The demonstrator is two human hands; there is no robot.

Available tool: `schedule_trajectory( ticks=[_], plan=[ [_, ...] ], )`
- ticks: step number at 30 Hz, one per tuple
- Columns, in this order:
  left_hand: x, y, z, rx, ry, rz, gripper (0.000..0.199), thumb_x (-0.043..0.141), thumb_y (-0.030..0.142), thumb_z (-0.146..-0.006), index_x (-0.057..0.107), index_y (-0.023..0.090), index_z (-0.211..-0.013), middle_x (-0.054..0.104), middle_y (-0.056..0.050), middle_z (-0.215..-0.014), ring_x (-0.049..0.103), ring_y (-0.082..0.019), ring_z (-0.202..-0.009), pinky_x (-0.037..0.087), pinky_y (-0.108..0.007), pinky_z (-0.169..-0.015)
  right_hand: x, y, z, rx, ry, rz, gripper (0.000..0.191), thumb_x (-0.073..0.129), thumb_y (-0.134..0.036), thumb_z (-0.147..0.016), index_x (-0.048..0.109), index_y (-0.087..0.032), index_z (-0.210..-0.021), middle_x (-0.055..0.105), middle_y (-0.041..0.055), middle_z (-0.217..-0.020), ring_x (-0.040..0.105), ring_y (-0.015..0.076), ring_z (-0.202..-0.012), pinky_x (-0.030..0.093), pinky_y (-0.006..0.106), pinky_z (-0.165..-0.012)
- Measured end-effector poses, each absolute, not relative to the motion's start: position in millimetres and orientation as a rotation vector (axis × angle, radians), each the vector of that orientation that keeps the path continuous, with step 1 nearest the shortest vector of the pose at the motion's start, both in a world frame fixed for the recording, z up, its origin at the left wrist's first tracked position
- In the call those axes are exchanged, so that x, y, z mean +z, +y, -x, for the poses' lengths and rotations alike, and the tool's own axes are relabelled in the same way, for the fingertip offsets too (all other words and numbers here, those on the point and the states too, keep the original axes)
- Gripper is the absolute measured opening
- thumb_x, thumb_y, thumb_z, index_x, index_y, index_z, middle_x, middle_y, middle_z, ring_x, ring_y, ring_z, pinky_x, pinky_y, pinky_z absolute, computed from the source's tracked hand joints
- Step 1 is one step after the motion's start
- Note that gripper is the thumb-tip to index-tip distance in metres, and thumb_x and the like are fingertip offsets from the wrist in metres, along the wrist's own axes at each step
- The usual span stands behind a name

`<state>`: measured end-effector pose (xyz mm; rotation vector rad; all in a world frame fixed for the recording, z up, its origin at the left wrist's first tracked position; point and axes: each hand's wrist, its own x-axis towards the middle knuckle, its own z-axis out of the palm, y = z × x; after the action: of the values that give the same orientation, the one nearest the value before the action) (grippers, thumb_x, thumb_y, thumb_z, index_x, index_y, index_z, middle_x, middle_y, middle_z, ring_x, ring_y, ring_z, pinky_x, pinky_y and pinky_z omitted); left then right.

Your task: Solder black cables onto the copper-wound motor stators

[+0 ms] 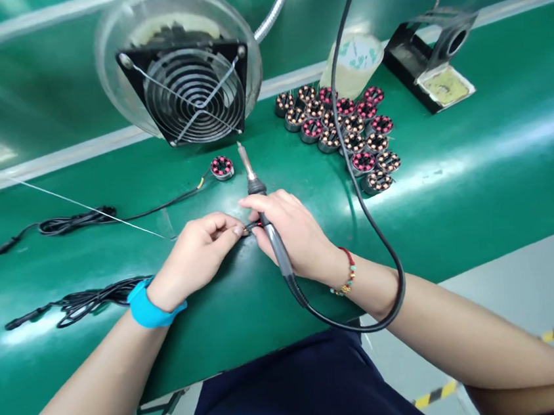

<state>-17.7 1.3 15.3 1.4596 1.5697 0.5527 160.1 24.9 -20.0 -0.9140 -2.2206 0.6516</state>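
My left hand (202, 251), with a blue band at the wrist, pinches the end of a thin dark cable. A strand of solder wire (65, 198) runs to that hand from the upper left. My right hand (294, 232) holds a soldering iron (277, 242), its tip pointing up and away from me. Between the two hands shows a small dark part with a bit of red, mostly hidden by fingers. Beyond them lies a round coil part (222, 168) with red windings, joined to a black cable (158, 210). A second bundled cable (98, 299) leads under my left wrist.
A fume fan (199, 97) stands at the back of the green table (454, 202). Several round coil parts (332, 119) cluster behind on the right, beside a tape roll (357, 57) and an iron stand (432, 59). The iron's cord (363, 205) loops over my right forearm.
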Motion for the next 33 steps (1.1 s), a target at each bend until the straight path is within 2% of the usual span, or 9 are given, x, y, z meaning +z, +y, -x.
schedule_trajectory(
  ticks=[4, 7, 11, 15, 17, 21, 24, 27, 33],
  plan=[
    [11, 17, 28, 0.63, 1.738, -1.546, 0.028, 0.048, 0.039, -0.087, 0.062, 0.014, -0.083, 0.061, -0.001, -0.076, 0.053, -0.014, -0.07, 0.041, -0.026, -0.066, -15, 29, -169, 0.649, -2.035, 0.939, 0.042, 0.051, -0.011, -0.084, 0.048, -0.016, -0.125, 0.064, 0.0072, -0.101, 0.056, 0.0228, -0.095, 0.047, 0.04, -0.089],
    [14, 33, 34, 0.657, 1.834, -1.662, 0.033, 0.046, 0.039, -0.089, 0.059, 0.013, -0.104, 0.061, -0.003, -0.085, 0.056, -0.015, -0.073, 0.044, -0.027, -0.069, -12, 32, -178, 0.622, -1.945, 0.971, 0.043, 0.052, -0.013, -0.084, 0.047, -0.02, -0.126, 0.064, 0.0064, -0.102, 0.058, 0.0235, -0.098, 0.048, 0.043, -0.091],
    [27, 46, 30, 0.259, 1.787, -1.994, 0.06, 0.054, 0.047, -0.084, 0.044, 0.016, -0.134, 0.059, -0.01, -0.114, 0.061, -0.024, -0.095, 0.048, -0.036, -0.083, -12, 37, -184, 0.597, -1.923, 1.008, 0.041, 0.051, -0.015, -0.086, 0.048, -0.02, -0.126, 0.064, 0.0072, -0.1, 0.061, 0.0239, -0.097, 0.051, 0.045, -0.089],
    [37, 48, 15, -0.071, 1.856, -2.054, 0.079, 0.062, 0.055, -0.076, 0.039, 0.013, -0.14, 0.055, -0.016, -0.127, 0.058, -0.034, -0.111, 0.048, -0.042, -0.089, -12, 41, -185, 0.606, -1.924, 1.034, 0.039, 0.05, -0.014, -0.085, 0.049, -0.021, -0.123, 0.065, 0.0068, -0.097, 0.064, 0.023, -0.093, 0.054, 0.044, -0.086],
    [37, 46, 9, -0.07, 1.895, -2.045, 0.07, 0.06, 0.048, -0.08, 0.042, 0.012, -0.137, 0.057, -0.017, -0.125, 0.059, -0.034, -0.111, 0.048, -0.041, -0.09, -12, 42, -185, 0.604, -1.916, 1.049, 0.036, 0.051, -0.015, -0.085, 0.051, -0.022, -0.121, 0.065, 0.0065, -0.094, 0.066, 0.0226, -0.09, 0.056, 0.043, -0.084],
    [33, 43, 15, 0.019, 1.976, -1.984, 0.046, 0.052, 0.034, -0.085, 0.05, 0.017, -0.128, 0.064, -0.011, -0.117, 0.064, -0.027, -0.104, 0.05, -0.034, -0.087, -16, 42, -182, 0.576, -1.923, 1.053, 0.032, 0.049, -0.018, -0.088, 0.053, -0.023, -0.119, 0.067, 0.0062, -0.092, 0.069, 0.0228, -0.086, 0.059, 0.039, -0.076],
    [32, 44, 43, 0.086, 2.05, -1.904, 0.043, 0.055, 0.032, -0.081, 0.053, 0.019, -0.123, 0.067, -0.008, -0.114, 0.065, -0.025, -0.102, 0.05, -0.032, -0.084, -26, 42, -180, 0.572, -1.927, 1.059, 0.03, 0.049, -0.022, -0.089, 0.054, -0.025, -0.118, 0.068, 0.0053, -0.089, 0.07, 0.0237, -0.082, 0.06, 0.038, -0.074],
    [33, 58, 84, 0.163, 2.193, -1.779, 0.037, 0.055, 0.032, -0.083, 0.056, 0.017, -0.117, 0.069, -0.01, -0.109, 0.066, -0.027, -0.1, 0.05, -0.033, -0.083, -37, 47, -181, 0.556, -1.939, 1.085, 0.03, 0.047, -0.025, -0.091, 0.055, -0.027, -0.119, 0.068, 0.0046, -0.09, 0.07, 0.0237, -0.082, 0.06, 0.039, -0.076],
    [43, 145, 129, 0.356, 2.327, -1.688, 0.042, 0.054, 0.038, -0.092, 0.052, 0.013, -0.125, 0.064, -0.012, -0.116, 0.062, -0.023, -0.104, 0.05, -0.041, -0.091, -52, 63, -182, 0.485, -2.064, 0.864, 0.032, 0.053, -0.025, -0.089, 0.058, -0.028, -0.12, 0.072, 0.0032, -0.086, 0.072, 0.0222, -0.076, 0.061, 0.032, -0.066]
  ],
)
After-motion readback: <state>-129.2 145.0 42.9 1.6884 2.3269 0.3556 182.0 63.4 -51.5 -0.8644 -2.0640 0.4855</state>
